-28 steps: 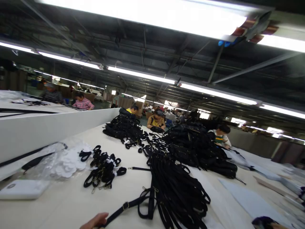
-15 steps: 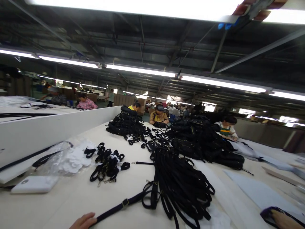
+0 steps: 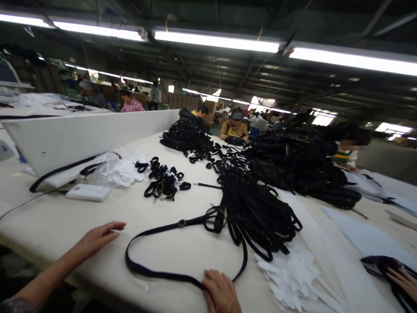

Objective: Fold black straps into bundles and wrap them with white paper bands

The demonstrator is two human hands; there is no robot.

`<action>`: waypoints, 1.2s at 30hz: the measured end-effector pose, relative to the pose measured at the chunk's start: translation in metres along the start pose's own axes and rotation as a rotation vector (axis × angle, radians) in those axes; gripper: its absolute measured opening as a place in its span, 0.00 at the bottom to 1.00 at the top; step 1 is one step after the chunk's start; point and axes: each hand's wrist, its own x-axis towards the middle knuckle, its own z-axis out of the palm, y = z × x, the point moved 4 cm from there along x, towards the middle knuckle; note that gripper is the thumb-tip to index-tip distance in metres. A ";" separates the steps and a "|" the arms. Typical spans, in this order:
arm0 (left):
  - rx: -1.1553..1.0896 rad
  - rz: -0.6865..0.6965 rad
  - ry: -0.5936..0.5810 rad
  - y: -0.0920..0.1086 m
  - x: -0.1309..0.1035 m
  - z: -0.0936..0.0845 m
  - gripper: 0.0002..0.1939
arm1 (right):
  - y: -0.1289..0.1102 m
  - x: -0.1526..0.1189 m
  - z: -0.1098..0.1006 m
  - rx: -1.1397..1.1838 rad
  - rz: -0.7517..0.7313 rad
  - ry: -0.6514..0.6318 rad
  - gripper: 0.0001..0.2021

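My left hand is over the white table at the left, open, with fingers stretched out and nothing in them. My right hand is at the front edge of the view, its fingers closed over a black strap. That strap curves in a wide loop to the left, past a metal buckle, and back toward a large bundle of black straps. White rounded pieces lie beside the bundle.
Short black straps with metal clips lie left of centre, near a bag of white pieces and a white box. Black bags are heaped behind. At right, another person's hand touches a dark item. A white divider borders the left.
The view has tilted down. My left hand has let go of the strap and is now apart from it. My right hand has come into view on the strap, which now forms a loop.
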 end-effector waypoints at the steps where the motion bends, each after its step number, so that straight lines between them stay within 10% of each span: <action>1: -0.009 -0.026 0.007 -0.001 -0.003 -0.006 0.20 | 0.002 -0.001 0.004 -0.006 -0.007 -0.016 0.16; 8: -0.021 -0.097 0.001 -0.029 -0.011 -0.016 0.20 | 0.010 0.008 0.013 0.037 -0.056 -0.114 0.10; 17: 0.040 0.048 -0.201 -0.017 0.005 0.036 0.22 | -0.031 0.042 0.018 0.250 0.086 -0.252 0.11; 23: 0.386 0.387 -0.339 0.025 0.037 0.120 0.21 | -0.033 0.033 0.007 0.270 0.154 -0.271 0.14; 30: 0.313 0.418 -0.420 0.055 0.058 0.223 0.17 | -0.013 0.004 -0.002 0.187 0.210 -0.180 0.06; 36: 0.054 0.161 -0.374 0.045 0.081 0.183 0.13 | 0.000 -0.029 -0.011 0.181 0.025 -0.179 0.06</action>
